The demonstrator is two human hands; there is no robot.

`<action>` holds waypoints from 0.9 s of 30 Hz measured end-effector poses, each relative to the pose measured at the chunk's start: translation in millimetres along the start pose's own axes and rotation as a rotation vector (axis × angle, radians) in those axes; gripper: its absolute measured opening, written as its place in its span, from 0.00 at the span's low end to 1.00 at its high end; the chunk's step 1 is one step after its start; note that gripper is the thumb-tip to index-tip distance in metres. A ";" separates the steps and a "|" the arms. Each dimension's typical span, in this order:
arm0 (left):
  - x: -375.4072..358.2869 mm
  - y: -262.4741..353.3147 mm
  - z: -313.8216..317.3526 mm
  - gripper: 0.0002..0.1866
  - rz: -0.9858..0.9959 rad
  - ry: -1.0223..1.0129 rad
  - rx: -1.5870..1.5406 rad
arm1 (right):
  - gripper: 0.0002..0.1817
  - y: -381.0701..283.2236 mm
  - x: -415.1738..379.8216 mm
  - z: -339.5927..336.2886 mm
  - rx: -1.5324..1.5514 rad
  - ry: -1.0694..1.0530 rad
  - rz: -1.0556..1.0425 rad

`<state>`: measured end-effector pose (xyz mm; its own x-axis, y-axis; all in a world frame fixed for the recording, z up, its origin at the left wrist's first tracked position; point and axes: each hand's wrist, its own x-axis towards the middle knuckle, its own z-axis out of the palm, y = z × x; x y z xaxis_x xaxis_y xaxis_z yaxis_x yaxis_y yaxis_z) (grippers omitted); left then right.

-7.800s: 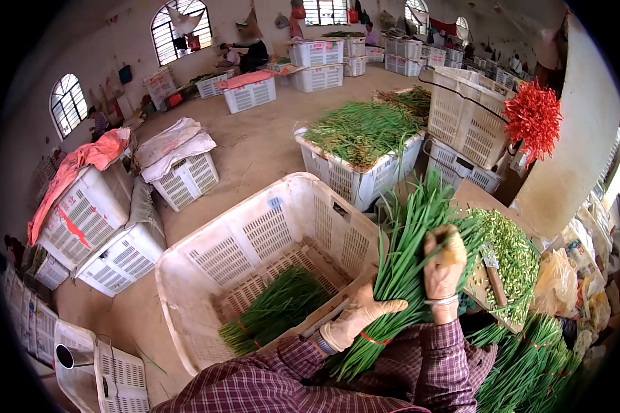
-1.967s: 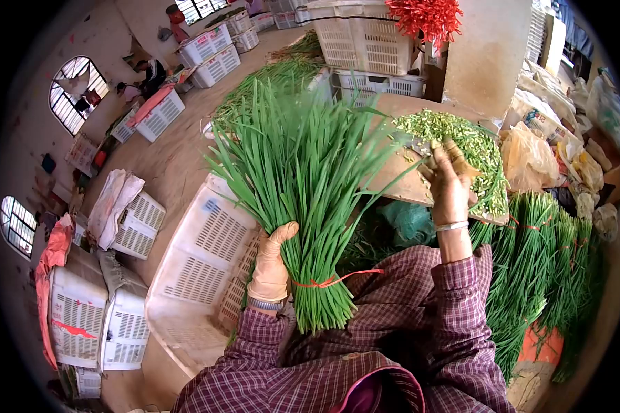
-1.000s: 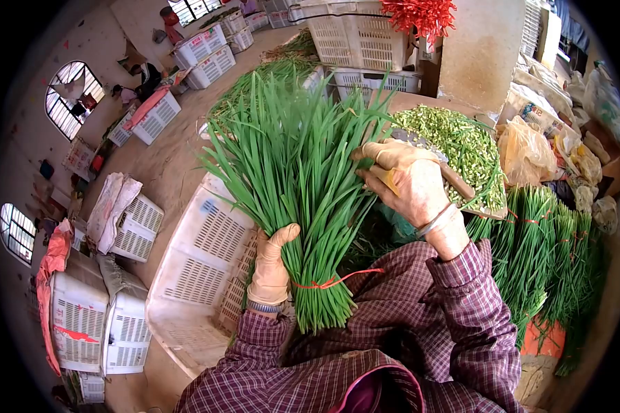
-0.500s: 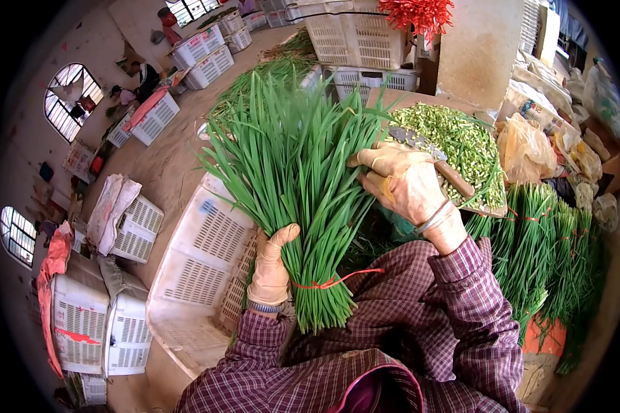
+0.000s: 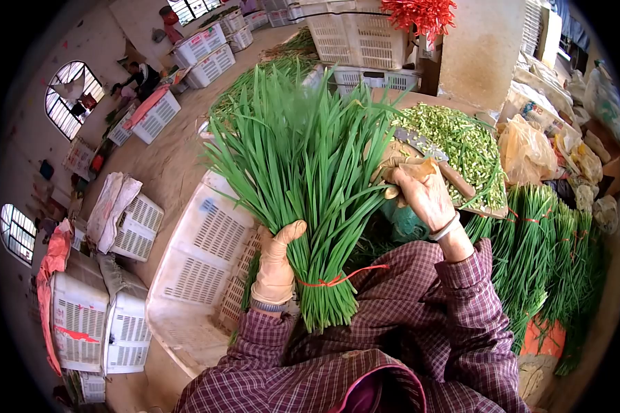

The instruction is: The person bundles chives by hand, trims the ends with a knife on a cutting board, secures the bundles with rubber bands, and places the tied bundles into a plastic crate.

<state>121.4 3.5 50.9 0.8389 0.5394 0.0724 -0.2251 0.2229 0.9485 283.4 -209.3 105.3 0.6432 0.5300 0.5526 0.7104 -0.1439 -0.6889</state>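
Note:
A large bunch of green chives [image 5: 310, 179] stands tilted over my lap, its leaves fanning upward. A red tie [image 5: 331, 281] with a loose end circles it near the cut stems. My left hand [image 5: 277, 265], in a tan glove, is wrapped round the bunch's left side just above the tie. At the right edge, my right hand [image 5: 420, 193] has its fingers curled and pinched on a few outer leaves; its fingertips are partly hidden. Behind that hand lies a knife [image 5: 456, 180] with a wooden handle, on a board heaped with chopped chive ends [image 5: 455, 141].
To the left stands a white plastic crate [image 5: 207, 241]. Tied chive bunches [image 5: 530, 255] lie at my right, near plastic bags [image 5: 527, 148]. Red ties [image 5: 424, 17] hang above stacked crates [image 5: 355, 38]. More crates [image 5: 155, 113] and people are farther off at left.
My right hand has shifted slightly right and turned, its fingers going from stretched along the leaves to curled. The bunch has moved a little to the right; my left hand keeps its grip.

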 end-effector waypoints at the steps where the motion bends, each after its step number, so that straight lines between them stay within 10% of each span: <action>1: 1.1 -0.8 0.4 0.25 -0.026 -0.016 -0.030 | 0.14 0.7 -1.6 -0.7 0.098 0.014 0.102; 8: 7.6 -8.3 1.7 0.26 -0.011 -0.016 -0.147 | 0.12 9.7 9.0 -34.4 -0.490 0.027 -0.387; 9: 7.2 -10.5 0.8 0.26 -0.011 -0.013 -0.130 | 0.13 -12.6 10.5 -47.6 0.243 0.054 0.246; 11: 8.8 -17.4 -2.0 0.26 -0.022 0.002 -0.154 | 0.16 -12.1 10.8 -70.3 0.362 0.223 0.367; 27: 2.3 -11.6 8.5 0.28 -0.037 0.014 -0.140 | 0.21 -37.8 2.3 1.4 -0.158 0.056 0.125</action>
<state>130.2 -4.7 42.7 0.8410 0.5400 0.0333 -0.2623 0.3531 0.8981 257.6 -201.5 132.0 0.7411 0.4531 0.4954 0.6570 -0.3375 -0.6741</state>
